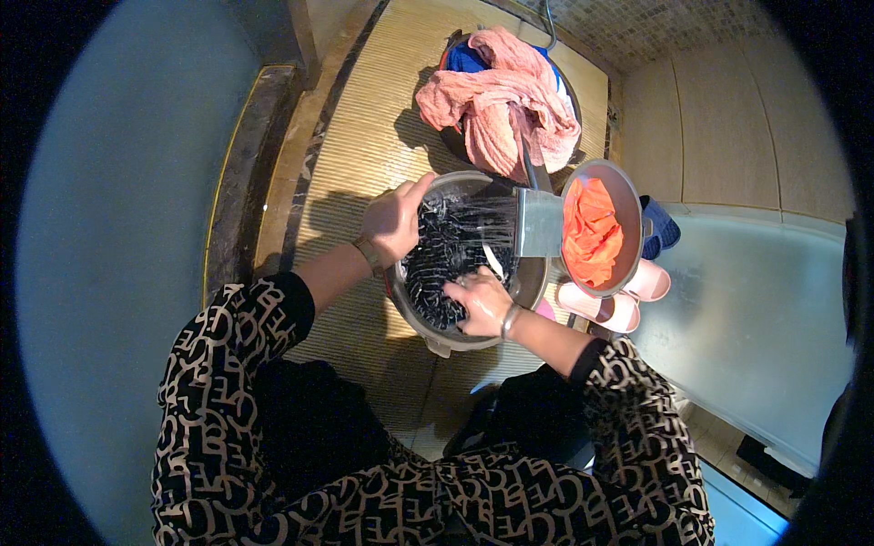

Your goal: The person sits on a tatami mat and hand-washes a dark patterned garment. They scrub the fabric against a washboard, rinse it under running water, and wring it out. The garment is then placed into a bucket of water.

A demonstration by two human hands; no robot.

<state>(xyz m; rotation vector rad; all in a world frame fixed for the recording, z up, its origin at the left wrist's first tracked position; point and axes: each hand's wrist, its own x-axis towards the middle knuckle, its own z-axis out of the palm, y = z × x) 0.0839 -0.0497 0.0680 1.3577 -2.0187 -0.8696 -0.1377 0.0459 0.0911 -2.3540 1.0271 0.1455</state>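
Observation:
A round grey basin [536,290] sits in front of me, holding wet black cloth [437,280] with white marks or suds on it. My left hand [395,220] is on the basin's far-left rim, its fingers lying along the edge. Inside the basin, my right hand [481,304] rests on the black cloth near the right side; its fingertips are partly sunk into the wet fabric, so its grip is unclear. From a flat metallic spout [539,222] at the right rim, streams of water [481,218] run leftwards over the cloth.
Beyond stands a tub [452,145] heaped with pink textured fabric [505,102] and blue cloth [466,60]. A smaller basin [636,225] with orange cloth [593,232] is to the right, near pink slippers [618,310] and a blue slipper [666,228]. A stone ledge [249,177] runs along the left.

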